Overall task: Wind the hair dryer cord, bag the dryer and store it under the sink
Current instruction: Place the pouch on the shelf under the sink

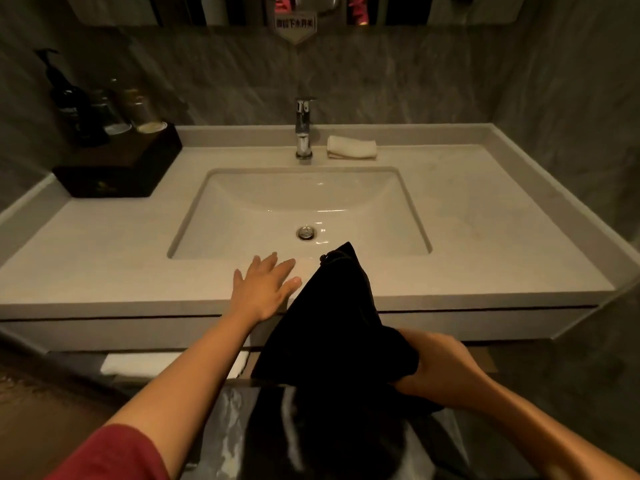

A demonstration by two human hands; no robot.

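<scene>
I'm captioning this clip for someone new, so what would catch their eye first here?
The black bag, gripped low by the right hand, juts up over the front edge of the counter. The left hand is spread open beside it, with the white sink basin just behind.

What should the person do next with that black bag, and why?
Probably lower the black bag toward the open space below the countertop: its top looks drawn shut, the right hand grips its lower end, and the left hand is open and free.
</scene>
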